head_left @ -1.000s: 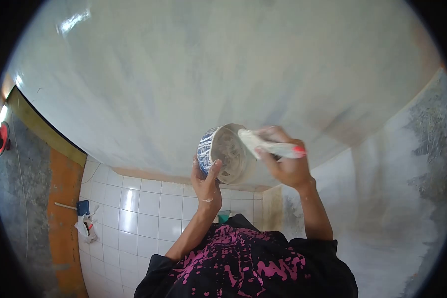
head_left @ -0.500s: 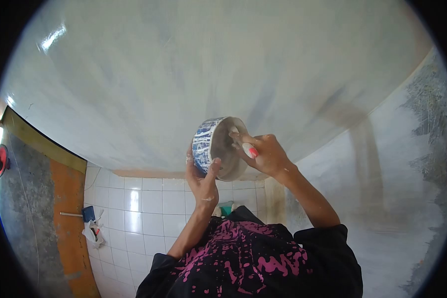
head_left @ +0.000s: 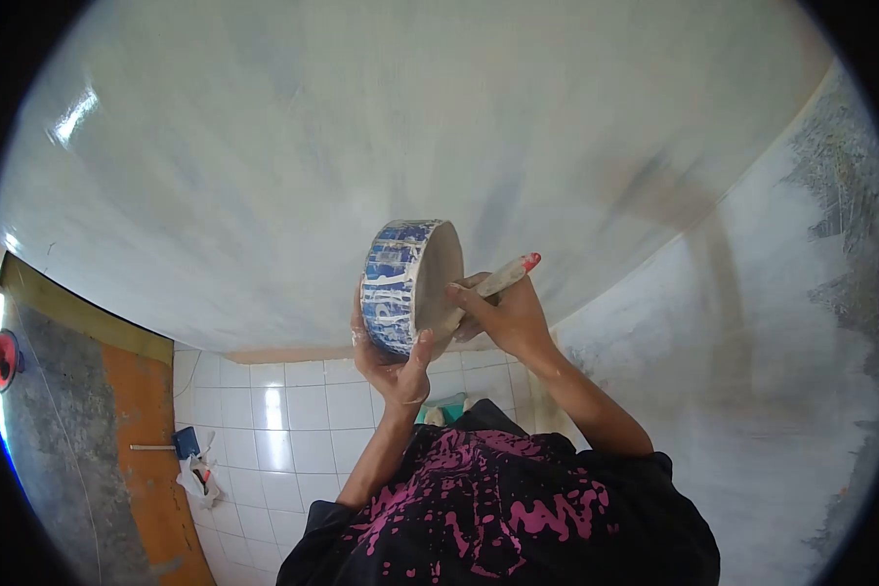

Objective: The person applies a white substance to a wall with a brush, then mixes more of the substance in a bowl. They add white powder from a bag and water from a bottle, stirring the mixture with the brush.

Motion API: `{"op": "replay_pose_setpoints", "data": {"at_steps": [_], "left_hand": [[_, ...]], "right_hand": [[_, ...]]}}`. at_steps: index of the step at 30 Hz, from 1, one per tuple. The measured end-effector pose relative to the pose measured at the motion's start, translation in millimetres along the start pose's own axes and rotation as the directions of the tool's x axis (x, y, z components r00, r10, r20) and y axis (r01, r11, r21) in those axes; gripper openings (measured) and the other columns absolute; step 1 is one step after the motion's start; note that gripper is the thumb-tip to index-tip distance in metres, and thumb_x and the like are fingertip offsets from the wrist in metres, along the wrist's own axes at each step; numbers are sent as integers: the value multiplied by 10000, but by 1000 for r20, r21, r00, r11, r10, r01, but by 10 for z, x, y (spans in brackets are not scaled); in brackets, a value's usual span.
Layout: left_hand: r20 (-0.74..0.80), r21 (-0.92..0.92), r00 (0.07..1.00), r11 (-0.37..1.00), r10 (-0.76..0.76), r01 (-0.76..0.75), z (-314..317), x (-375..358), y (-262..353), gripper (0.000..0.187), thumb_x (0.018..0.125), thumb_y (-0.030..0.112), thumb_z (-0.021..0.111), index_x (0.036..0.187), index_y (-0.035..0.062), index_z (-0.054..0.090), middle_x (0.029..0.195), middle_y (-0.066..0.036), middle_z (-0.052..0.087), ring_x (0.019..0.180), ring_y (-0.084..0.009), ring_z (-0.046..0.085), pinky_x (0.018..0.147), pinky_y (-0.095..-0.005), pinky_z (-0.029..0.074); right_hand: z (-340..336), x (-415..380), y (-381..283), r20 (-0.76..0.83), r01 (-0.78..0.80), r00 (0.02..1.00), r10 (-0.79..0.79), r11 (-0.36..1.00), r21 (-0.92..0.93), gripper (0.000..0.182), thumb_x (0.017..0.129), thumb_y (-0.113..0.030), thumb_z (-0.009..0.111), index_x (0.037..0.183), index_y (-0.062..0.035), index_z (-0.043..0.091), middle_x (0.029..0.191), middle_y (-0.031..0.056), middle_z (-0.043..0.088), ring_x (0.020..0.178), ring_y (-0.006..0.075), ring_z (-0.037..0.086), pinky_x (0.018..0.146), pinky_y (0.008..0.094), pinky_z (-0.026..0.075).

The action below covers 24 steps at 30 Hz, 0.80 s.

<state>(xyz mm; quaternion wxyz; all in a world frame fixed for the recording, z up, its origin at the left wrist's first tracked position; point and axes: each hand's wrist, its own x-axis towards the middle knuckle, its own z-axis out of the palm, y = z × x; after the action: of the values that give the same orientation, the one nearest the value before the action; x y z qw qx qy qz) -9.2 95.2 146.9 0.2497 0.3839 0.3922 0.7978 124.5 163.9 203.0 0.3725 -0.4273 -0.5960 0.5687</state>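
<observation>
My left hand [head_left: 391,371]: clamped on the round, blue-and-white, paint-streaked tub [head_left: 391,283], thumb at the lower rim, fingers round the outer side.
My right hand [head_left: 506,317]: closed round the off-white tool handle with a red tip [head_left: 511,272], beside the tub's mouth; the working end is hidden, so I cannot tell its shape.
Tub: held up before the wall, tipped on its side, mouth towards my right hand.
Tub's feel: probably light and fairly stiff, perhaps slippery where smeared; the lower rim and side seem the sound hold.
Handle's feel: likely rigid and light, best gripped along its middle.
Wall: the pale, smooth, patchily coated wall [head_left: 410,107] spreads beyond both hands.
Floor: on the white tiled floor [head_left: 303,402], a white plastic bag [head_left: 197,484] and a flat dark-blue object [head_left: 187,443] lie near the left edge.
</observation>
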Motion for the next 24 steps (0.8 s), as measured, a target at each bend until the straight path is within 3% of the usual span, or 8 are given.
{"op": "replay_pose_setpoints", "data": {"at_steps": [5,12,14,15,17,18,21,24], "left_hand": [[48,49,996,995,81,-84,-28,39,-46,894,771,141,770,1477,-85,269,1330,-217,507,1193,-265,548,996,-362,467],[63,74,991,990,118,-123,-123,56,-174,891,781,141,768,1481,-79,263,1315,-206,520,1163,-258,563,975,-351,477],[0,113,996,989,91,-90,-140,57,-208,835,825,138,724,1493,-49,259,1350,-191,484,1206,-258,522,1020,-371,436],[1,114,995,989,95,-95,-134,62,-200,835,825,138,724,1493,-49,259,1350,-191,484,1206,-258,522,1020,-371,436],[-213,-247,972,968,-102,47,-78,124,-199,773,879,150,673,1505,-13,251,1397,-172,429,1270,-262,454,1075,-395,370],[-219,-253,971,967,-93,35,-85,145,-205,773,879,150,673,1505,-13,251,1397,-172,429,1270,-262,454,1075,-395,370],[-238,-142,959,982,-155,124,-152,135,-264,742,920,271,644,1502,37,246,1412,-151,391,1317,-247,402,1099,-410,361],[-193,-250,938,939,-288,237,-141,112,-163,733,919,288,649,1490,18,276,1417,-141,386,1307,-236,396,1097,-394,346]], "right_hand": [[73,12,71,-5,-101,994,107,956,274,365,882,-204,718,990,139,656,772,172,702,608,195,702,521,262,586],[156,-5,252,15,-250,964,266,883,398,398,897,-249,707,1038,118,646,825,180,700,597,196,691,526,256,593],[140,9,365,43,-312,933,358,740,596,358,923,-262,675,1034,77,643,815,178,691,614,191,691,537,249,597],[122,16,433,45,-310,934,354,741,596,358,923,-262,675,1034,77,643,815,178,691,614,191,691,537,249,597],[20,72,519,145,-297,907,395,359,885,289,944,-263,647,1006,19,639,792,164,684,621,181,687,558,250,607],[-32,92,529,148,-300,910,387,368,880,289,944,-263,647,1006,19,639,792,164,684,621,181,687,558,250,607],[-150,91,403,272,-299,946,175,148,943,260,981,-277,579,972,-24,637,779,129,676,632,166,674,592,253,624],[-196,123,316,273,-286,955,118,123,950,265,987,-277,561,970,-23,639,772,110,673,647,180,674,591,262,617]]}}
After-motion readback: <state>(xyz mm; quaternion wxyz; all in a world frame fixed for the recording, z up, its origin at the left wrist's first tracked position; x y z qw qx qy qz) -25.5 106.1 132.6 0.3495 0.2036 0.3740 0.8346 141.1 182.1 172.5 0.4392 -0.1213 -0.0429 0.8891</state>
